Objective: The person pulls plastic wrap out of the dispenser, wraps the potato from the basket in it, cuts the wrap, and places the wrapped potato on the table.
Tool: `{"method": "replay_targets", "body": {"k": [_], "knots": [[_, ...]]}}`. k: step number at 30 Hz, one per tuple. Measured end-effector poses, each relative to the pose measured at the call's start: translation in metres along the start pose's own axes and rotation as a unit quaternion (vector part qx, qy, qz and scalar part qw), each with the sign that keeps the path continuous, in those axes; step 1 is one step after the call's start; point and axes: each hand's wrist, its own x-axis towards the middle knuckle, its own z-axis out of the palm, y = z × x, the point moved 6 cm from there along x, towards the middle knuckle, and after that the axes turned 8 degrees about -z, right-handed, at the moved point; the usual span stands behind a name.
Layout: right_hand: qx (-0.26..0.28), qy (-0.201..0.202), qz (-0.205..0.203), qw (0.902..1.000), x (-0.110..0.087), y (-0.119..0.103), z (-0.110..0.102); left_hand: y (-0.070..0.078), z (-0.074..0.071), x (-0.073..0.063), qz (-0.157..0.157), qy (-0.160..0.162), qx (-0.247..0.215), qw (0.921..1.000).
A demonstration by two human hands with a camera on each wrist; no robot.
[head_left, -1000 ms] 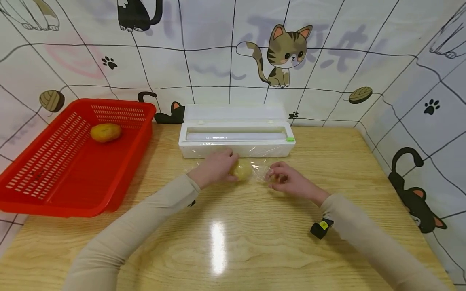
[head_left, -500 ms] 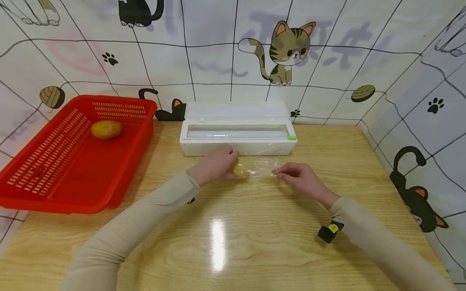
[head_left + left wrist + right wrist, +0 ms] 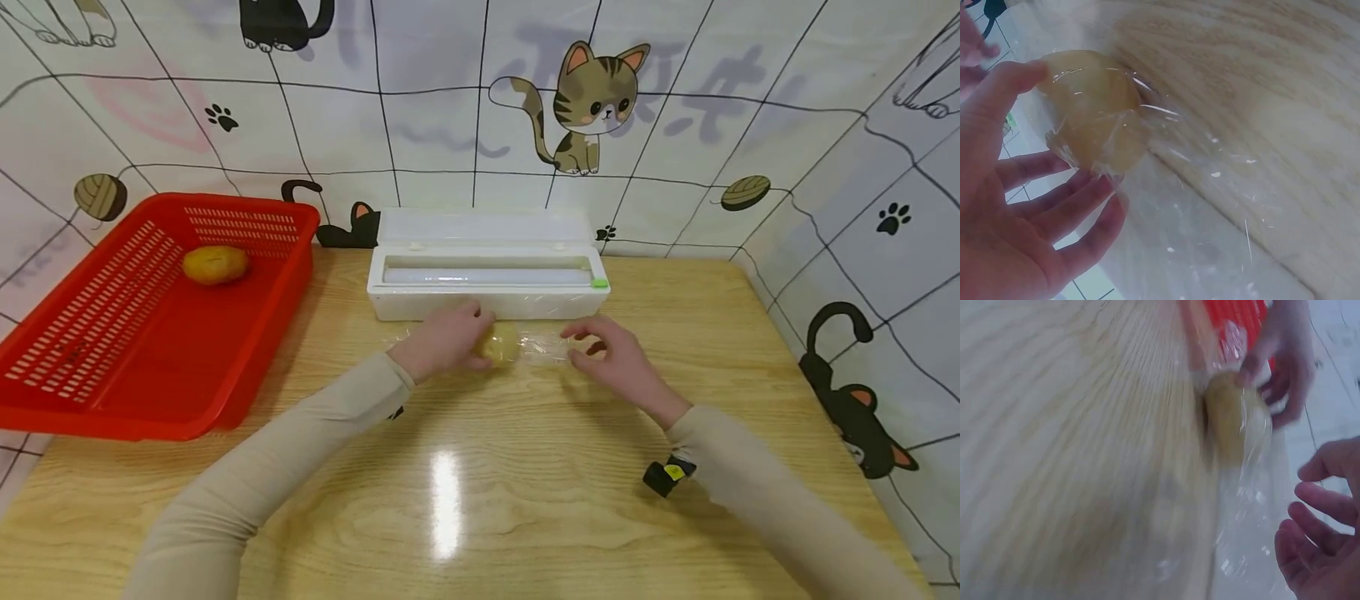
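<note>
A potato (image 3: 501, 342) wrapped in clear plastic film lies on the table before the white film box. My left hand (image 3: 448, 340) holds it from the left; in the left wrist view the thumb and fingertips press its film-covered sides. Loose film (image 3: 545, 347) stretches out to the potato's right, and more shows crumpled on the left. My right hand (image 3: 611, 358) hovers by the film's right end, and the right wrist view shows its fingers (image 3: 1316, 522) loosely bent and apart, nothing pinched between them.
The white cling film box (image 3: 487, 303) stands at the back with its lid up and the roll (image 3: 487, 277) inside. At the left, a red plastic basket (image 3: 172, 358) holds another potato (image 3: 215, 265). A cat-patterned wall covering (image 3: 435, 133) rises behind the wooden table (image 3: 525, 517).
My right hand gripped the film's end and drew it slightly rightward, then let go and lifted its fingers apart. My left hand has stayed on the potato.
</note>
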Motion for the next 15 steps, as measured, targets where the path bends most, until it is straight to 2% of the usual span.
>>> {"method": "replay_targets", "body": {"k": [2, 3, 5, 7, 9, 15], "knots": [[-0.065, -0.020, -0.074, 0.9949, 0.014, -0.021, 0.012, -0.002, 0.000, 0.000, 0.001, 0.007, 0.002, 1.0000], [-0.098, -0.034, -0.098, 0.9898, 0.020, -0.029, 0.020, -0.002, 0.001, 0.001, 0.003, 0.012, 0.005, 0.9999], [-0.161, -0.069, -0.114, 0.9779, 0.031, -0.041, 0.034, -0.003, 0.003, 0.002, 0.007, 0.018, 0.015, 0.9997], [-0.203, -0.106, -0.101, 0.9682, 0.040, -0.045, 0.047, -0.002, 0.004, 0.003, 0.014, 0.027, 0.023, 0.9993], [-0.212, -0.136, -0.072, 0.9652, 0.046, -0.045, 0.058, -0.003, 0.005, 0.003, 0.016, 0.032, 0.022, 0.9991], [-0.226, -0.167, -0.032, 0.9593, 0.056, -0.035, 0.071, -0.011, 0.005, 0.005, 0.006, 0.040, -0.006, 0.9992]]}}
